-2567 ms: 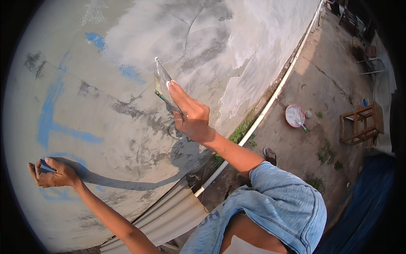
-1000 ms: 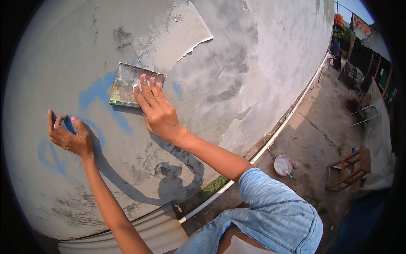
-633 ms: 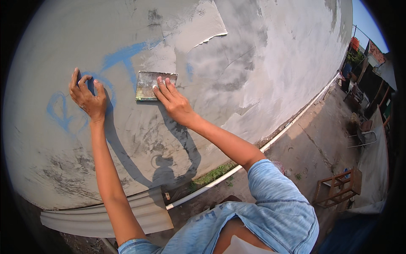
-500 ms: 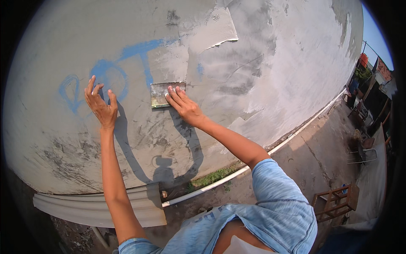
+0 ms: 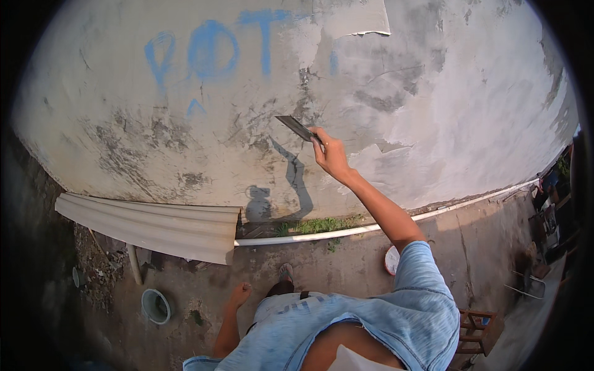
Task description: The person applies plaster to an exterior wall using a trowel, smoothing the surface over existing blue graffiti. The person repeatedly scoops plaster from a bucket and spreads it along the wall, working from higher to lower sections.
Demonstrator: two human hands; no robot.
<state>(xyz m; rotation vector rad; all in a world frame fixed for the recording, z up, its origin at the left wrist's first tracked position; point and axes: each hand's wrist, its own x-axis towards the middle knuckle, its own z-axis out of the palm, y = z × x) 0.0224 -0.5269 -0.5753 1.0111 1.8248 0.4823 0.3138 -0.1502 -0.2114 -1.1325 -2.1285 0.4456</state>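
Observation:
My right hand (image 5: 331, 156) grips a flat rectangular putty scraper (image 5: 294, 127) by its near end, thumb on one side and fingers on the other. Its thin blade points up and left, in front of the wall (image 5: 216, 142); it looks apart from the surface, as its shadow falls lower. Low beside my body, my left hand (image 5: 240, 295) hangs with curled fingers and nothing seen in it. Blue painted letters (image 5: 213, 49) mark the grey wall. Paler skim plaster (image 5: 495, 105) covers its right side, with a ragged raised patch (image 5: 359, 17) at the top.
A white pipe (image 5: 309, 237) runs along the wall's foot beside grass. Corrugated sheeting (image 5: 148, 226) sticks out at left, above a round bucket (image 5: 156, 307). A red-rimmed tub (image 5: 391, 260) stands partly behind my right arm. A wooden stool (image 5: 475, 331) is at lower right.
My right hand has drawn the scraper down and off the wall, turning it nearly edge-on. My left hand has dropped from near the letters to my side. The view has tilted lower.

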